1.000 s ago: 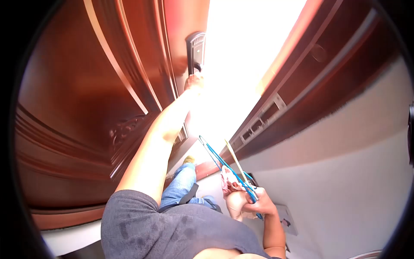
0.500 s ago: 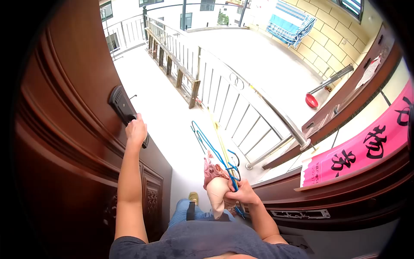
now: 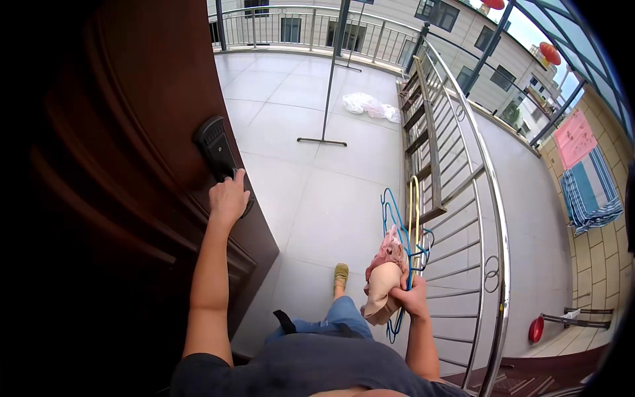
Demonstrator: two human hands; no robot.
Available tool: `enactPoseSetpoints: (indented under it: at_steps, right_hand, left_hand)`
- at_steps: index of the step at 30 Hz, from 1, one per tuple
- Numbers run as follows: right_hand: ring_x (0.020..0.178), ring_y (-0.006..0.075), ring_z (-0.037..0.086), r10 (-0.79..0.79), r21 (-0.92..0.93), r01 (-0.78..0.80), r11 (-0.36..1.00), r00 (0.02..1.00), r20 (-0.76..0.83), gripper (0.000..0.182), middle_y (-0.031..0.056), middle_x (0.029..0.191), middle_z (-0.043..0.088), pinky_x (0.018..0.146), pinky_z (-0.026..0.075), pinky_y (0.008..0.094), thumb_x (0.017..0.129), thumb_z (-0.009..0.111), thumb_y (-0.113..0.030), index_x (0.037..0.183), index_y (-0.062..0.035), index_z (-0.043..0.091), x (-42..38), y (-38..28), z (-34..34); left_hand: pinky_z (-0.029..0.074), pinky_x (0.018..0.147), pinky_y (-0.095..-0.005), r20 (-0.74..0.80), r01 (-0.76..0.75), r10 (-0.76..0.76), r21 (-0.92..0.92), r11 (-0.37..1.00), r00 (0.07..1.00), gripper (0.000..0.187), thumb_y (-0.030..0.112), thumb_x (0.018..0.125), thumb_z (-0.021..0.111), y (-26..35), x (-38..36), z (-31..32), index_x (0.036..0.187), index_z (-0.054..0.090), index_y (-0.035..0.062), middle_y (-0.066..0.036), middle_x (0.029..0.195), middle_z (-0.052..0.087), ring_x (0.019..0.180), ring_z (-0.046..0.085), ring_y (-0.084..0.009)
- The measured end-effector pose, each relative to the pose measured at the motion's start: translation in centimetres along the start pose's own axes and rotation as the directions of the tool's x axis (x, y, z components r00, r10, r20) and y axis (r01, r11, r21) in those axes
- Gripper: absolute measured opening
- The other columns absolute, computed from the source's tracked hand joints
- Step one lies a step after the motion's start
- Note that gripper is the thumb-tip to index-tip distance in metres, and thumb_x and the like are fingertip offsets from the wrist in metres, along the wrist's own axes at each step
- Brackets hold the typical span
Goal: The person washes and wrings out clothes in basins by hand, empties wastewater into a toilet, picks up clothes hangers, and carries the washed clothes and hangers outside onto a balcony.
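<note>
On the left, my left hand [image 3: 228, 198] is closed around the handle of a black door lock [image 3: 215, 149], fixed to a dark brown door [image 3: 155, 132] that stands open. My right hand [image 3: 414, 296], low in the view, is closed on a bundle of blue and yellow clothes hangers [image 3: 415, 198] together with pink and beige clothing [image 3: 383, 288]. The beige piece hangs beside my fingers, and the pink one lies against the hangers. Part of the lock handle is hidden under my left hand.
A metal railing [image 3: 489, 172] runs along my right, with a wooden ladder-like frame [image 3: 420, 132] leaning against it. A rack pole on a T-shaped foot [image 3: 322, 141] stands ahead on the tiles. White plastic bags [image 3: 370, 106] lie beyond; towels [image 3: 589, 188] hang at right.
I have stepped forward through the doorway and my view has turned right. My left hand keeps its grip on the handle; the hangers and clothing moved along with my right hand.
</note>
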State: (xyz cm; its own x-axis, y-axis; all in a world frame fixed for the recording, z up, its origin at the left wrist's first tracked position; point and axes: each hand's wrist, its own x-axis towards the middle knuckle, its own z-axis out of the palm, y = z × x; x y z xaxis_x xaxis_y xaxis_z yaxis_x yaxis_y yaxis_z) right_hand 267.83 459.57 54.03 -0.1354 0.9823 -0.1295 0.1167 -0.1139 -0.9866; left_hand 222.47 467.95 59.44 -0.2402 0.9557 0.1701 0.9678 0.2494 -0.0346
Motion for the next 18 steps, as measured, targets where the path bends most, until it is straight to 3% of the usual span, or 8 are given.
enactPoseSetpoints:
  at_steps: [5, 11, 12, 14, 16, 18]
  right_hand:
    - [0.057, 0.0042, 0.042, -0.131, -0.018, 0.137, 0.990, 0.968, 0.212, 0.036, -0.0052, 0.060, 0.046, 0.050, 0.034, 0.0208, 0.061, 0.075, -0.002, 0.060, -0.0113, 0.040, 17.9, -3.2, -0.8]
    - [0.055, 0.0047, 0.043, -0.098, 0.029, 0.095, 0.995, 0.883, 0.458, 0.037, -0.0049, 0.060, 0.046, 0.049, 0.035, 0.0208, 0.061, 0.075, -0.002, 0.061, -0.0122, 0.040, 36.1, -7.1, 4.0]
    - [0.055, 0.0048, 0.043, -0.097, 0.038, 0.090, 0.995, 0.867, 0.490, 0.037, -0.0049, 0.060, 0.046, 0.049, 0.035, 0.0209, 0.061, 0.075, -0.002, 0.061, -0.0123, 0.040, 38.7, -7.3, 5.2]
    - [0.055, 0.0048, 0.043, -0.119, 0.094, 0.082, 0.992, 0.844, 0.523, 0.037, -0.0045, 0.061, 0.047, 0.050, 0.036, 0.0210, 0.060, 0.075, -0.002, 0.061, -0.0122, 0.040, 44.4, -7.0, 8.2]
    - [0.056, 0.0048, 0.043, -0.129, 0.134, 0.067, 0.989, 0.837, 0.531, 0.037, -0.0043, 0.062, 0.047, 0.050, 0.036, 0.0210, 0.060, 0.075, -0.002, 0.062, -0.0122, 0.040, 49.2, -7.2, 11.5]
    - [0.057, 0.0050, 0.044, -0.123, 0.157, 0.043, 0.987, 0.832, 0.540, 0.037, -0.0042, 0.062, 0.047, 0.051, 0.037, 0.0210, 0.061, 0.075, -0.001, 0.062, -0.0122, 0.040, 53.9, -7.7, 15.2]
  left_hand:
    - [0.051, 0.066, -0.0432, -0.020, 0.207, -0.208, -0.021, 0.978, 0.978, 0.051, 0.025, 0.077, 0.070, -2.4, 2.8, -0.5, 0.120, 0.045, 0.0143, -0.016, 0.088, 0.062, 0.076, 0.064, -0.0338]
    - [0.050, 0.065, -0.0445, 0.007, 0.403, -0.403, -0.025, 0.915, 0.915, 0.052, 0.021, 0.073, 0.071, -3.5, 4.9, -1.0, 0.119, 0.047, 0.0162, -0.014, 0.088, 0.060, 0.074, 0.063, -0.0346]
    - [0.049, 0.071, -0.0433, 0.065, 0.483, -0.479, -0.056, 0.874, 0.875, 0.052, 0.019, 0.073, 0.071, -2.9, 5.1, -1.5, 0.118, 0.047, 0.0169, -0.015, 0.092, 0.059, 0.084, 0.062, -0.0334]
    - [0.045, 0.082, -0.0417, -0.005, 0.510, -0.510, -0.018, 0.860, 0.860, 0.051, 0.016, 0.071, 0.072, -2.3, 6.0, -1.3, 0.117, 0.050, 0.0140, -0.014, 0.097, 0.058, 0.094, 0.057, -0.0316]
    - [0.040, 0.090, -0.0408, -0.196, 0.488, -0.453, 0.208, 0.848, 0.870, 0.049, 0.014, 0.069, 0.074, 0.2, 7.5, -1.9, 0.114, 0.055, 0.0098, -0.013, 0.103, 0.056, 0.100, 0.053, -0.0299]
    - [0.042, 0.090, -0.0417, -0.392, 0.522, -0.501, -0.059, 0.851, 0.772, 0.048, 0.013, 0.068, 0.074, 2.4, 11.7, -1.5, 0.112, 0.058, 0.0062, -0.013, 0.107, 0.055, 0.098, 0.053, -0.0299]
